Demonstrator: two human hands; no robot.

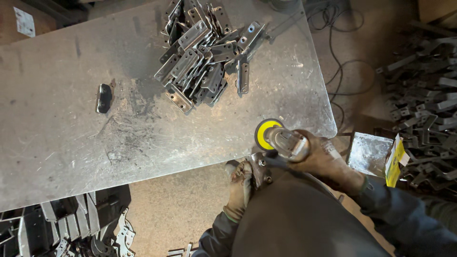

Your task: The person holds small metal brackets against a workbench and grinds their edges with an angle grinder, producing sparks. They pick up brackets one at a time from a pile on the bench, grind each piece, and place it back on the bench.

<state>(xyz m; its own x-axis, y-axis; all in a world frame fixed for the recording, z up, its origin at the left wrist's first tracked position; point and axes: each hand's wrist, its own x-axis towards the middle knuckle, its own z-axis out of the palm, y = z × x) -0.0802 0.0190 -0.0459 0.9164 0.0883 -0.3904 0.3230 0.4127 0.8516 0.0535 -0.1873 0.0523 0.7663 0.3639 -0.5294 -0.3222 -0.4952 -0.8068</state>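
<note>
The right hand (328, 159) grips a grinder (281, 139) with a yellow disc at the bench (57, 143) edge. The left hand (240, 185) clamps a bracket (261, 169), half hidden by the person's body. More brackets (204, 52) are heaped beyond.

Layout, bench area, head view.
Bracket heap (205, 52) on steel table (57, 143), far centre; single bracket (104, 97) apart to its left. Grinder (281, 140) at table's near-right edge, right hand (323, 159) on it; left hand (242, 183) w/ small bracket (261, 169) just below edge. More brackets (66, 228) on floor near-left, loose parts (423, 100) far right.
</note>
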